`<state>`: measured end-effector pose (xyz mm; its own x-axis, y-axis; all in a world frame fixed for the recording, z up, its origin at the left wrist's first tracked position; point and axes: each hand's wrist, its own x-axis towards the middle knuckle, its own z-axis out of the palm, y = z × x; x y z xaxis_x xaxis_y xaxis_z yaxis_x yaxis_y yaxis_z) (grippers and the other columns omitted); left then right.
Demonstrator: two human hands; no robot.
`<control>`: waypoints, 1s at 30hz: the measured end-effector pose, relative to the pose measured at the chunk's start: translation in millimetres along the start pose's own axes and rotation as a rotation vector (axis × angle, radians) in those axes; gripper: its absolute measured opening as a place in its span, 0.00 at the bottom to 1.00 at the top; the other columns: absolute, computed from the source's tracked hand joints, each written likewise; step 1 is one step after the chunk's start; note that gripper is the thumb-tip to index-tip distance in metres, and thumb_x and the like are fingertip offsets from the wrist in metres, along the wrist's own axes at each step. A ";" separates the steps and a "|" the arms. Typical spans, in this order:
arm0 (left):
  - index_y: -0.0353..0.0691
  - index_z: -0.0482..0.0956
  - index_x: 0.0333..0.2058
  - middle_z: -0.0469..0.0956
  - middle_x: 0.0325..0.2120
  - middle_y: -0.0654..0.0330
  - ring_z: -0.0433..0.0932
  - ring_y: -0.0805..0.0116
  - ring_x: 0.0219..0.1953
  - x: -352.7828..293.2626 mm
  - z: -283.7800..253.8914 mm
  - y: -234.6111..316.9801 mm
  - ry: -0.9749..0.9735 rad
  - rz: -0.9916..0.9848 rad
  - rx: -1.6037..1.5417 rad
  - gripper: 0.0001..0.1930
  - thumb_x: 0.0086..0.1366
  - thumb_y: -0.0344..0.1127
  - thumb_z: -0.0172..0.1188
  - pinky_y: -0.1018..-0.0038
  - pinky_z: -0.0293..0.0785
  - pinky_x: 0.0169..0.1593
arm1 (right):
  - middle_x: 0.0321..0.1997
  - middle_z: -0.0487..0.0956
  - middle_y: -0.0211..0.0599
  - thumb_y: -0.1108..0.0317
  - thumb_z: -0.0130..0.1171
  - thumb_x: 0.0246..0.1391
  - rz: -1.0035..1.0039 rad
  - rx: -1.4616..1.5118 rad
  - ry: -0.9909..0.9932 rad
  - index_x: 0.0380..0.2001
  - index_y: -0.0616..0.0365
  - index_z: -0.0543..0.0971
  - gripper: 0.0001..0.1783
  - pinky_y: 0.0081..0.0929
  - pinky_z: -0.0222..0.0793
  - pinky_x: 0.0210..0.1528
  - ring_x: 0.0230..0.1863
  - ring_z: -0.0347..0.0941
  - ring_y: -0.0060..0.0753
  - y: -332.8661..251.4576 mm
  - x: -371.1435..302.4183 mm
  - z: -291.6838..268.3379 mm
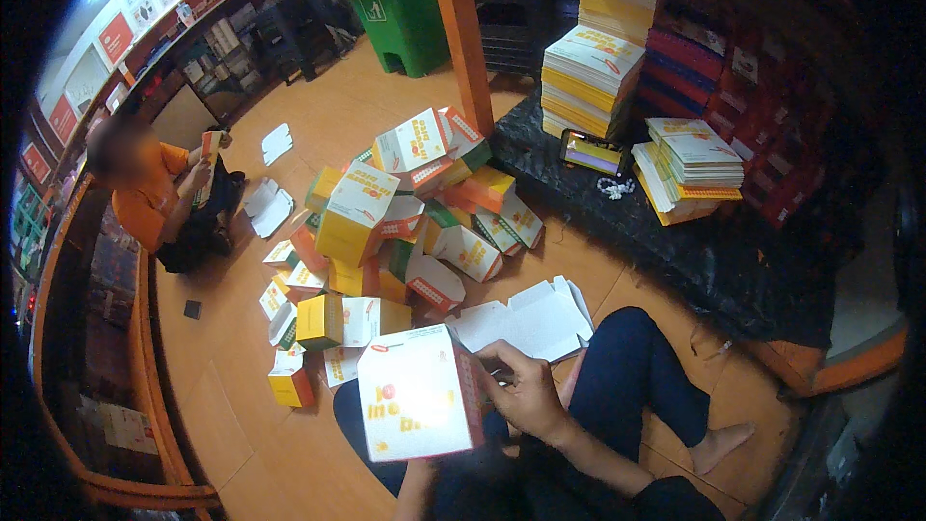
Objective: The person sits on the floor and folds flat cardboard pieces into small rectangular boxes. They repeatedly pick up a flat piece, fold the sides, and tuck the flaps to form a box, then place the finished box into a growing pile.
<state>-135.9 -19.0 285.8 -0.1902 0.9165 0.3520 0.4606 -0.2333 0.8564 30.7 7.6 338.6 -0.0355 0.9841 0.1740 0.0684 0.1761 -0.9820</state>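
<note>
Over my lap I have a white cardboard box (415,371) with yellow and orange print, its large top face toward me. My right hand (529,394) is closed at the box's right side, thumb and fingers bent against its edge. The left forearm (417,490) rises under the box, and that hand is hidden behind it. Just beyond my right hand, a flat unfolded white carton blank (531,318) lies on the floor by my knee. In front of me is a heap of folded boxes (357,212), white, yellow, orange and green, several on their sides.
Stacks of flat cartons (590,72) stand on a black-covered platform (704,270) at the right, with a phone (593,151) propped beside them. An orange post (461,39) and a green bin (400,14) are behind the heap. At left, a person in orange (149,193) sits holding a carton.
</note>
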 end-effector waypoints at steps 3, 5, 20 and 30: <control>0.34 0.74 0.56 0.78 0.50 0.50 0.79 0.57 0.50 -0.9 -1.1 -0.6 -0.011 -0.014 -0.003 0.19 0.69 0.34 0.62 0.63 0.74 0.55 | 0.38 0.84 0.41 0.68 0.60 0.66 0.014 0.011 0.048 0.42 0.66 0.77 0.10 0.26 0.78 0.43 0.42 0.81 0.24 -0.4 -1.3 2.2; 0.34 0.74 0.56 0.78 0.50 0.50 0.79 0.57 0.50 -0.8 -1.0 -0.7 -0.018 -0.023 -0.015 0.19 0.69 0.34 0.62 0.63 0.74 0.55 | 0.37 0.83 0.39 0.68 0.60 0.66 0.016 0.007 0.090 0.41 0.67 0.77 0.10 0.23 0.76 0.41 0.41 0.78 0.18 -0.7 -1.4 1.9; 0.34 0.73 0.57 0.77 0.51 0.50 0.78 0.58 0.50 -40.0 -12.9 4.8 -0.119 -0.091 -0.030 0.18 0.71 0.34 0.59 0.64 0.74 0.55 | 0.39 0.82 0.38 0.81 0.67 0.45 -0.504 -0.153 -0.006 0.50 0.54 0.82 0.25 0.35 0.76 0.41 0.38 0.78 0.41 -5.5 9.9 -1.7; 0.34 0.73 0.55 0.77 0.50 0.53 0.77 0.63 0.51 0.9 18.0 62.2 -0.026 -0.360 -0.622 0.14 0.74 0.31 0.54 0.68 0.73 0.56 | 0.39 0.81 0.37 0.83 0.68 0.42 -0.621 -0.384 0.144 0.47 0.57 0.81 0.24 0.34 0.78 0.40 0.37 0.78 0.42 3.9 7.4 -1.8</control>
<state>-91.8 -26.8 332.5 -0.2133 0.9770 0.0046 -0.2077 -0.0499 0.9769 32.5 15.6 336.2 -0.0521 0.6897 0.7222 0.4224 0.6706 -0.6099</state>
